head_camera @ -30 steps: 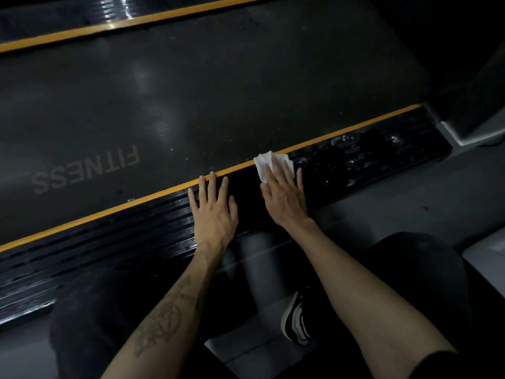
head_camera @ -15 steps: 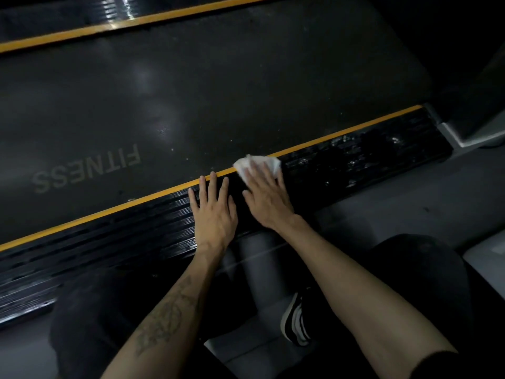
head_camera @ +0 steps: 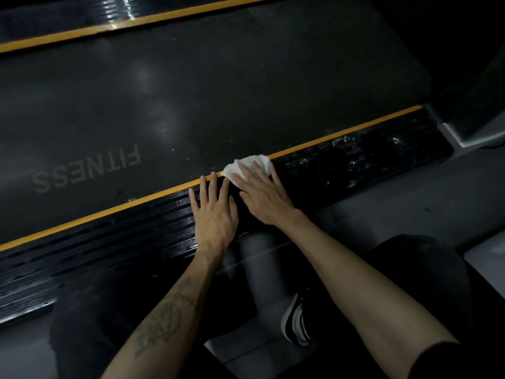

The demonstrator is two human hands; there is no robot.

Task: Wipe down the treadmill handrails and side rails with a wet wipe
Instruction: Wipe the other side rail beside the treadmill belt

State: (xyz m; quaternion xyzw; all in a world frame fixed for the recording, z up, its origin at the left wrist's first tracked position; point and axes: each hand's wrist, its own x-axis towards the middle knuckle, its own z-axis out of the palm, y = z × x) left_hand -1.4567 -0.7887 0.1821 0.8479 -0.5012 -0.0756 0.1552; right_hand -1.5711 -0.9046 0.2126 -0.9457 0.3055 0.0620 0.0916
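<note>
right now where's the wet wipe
Under the right hand fingers on the near side rail, against the yellow stripe, just right of the left hand.

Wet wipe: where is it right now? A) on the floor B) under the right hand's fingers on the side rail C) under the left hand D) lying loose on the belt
B: the right hand presses the wet wipe flat on the black ribbed side rail, at the yellow stripe.

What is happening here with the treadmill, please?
A person kneels beside a treadmill and wipes its near side rail. The right hand presses a white wet wipe flat on the ribbed black rail, by the yellow stripe. The left hand rests flat on the rail beside it.
</note>
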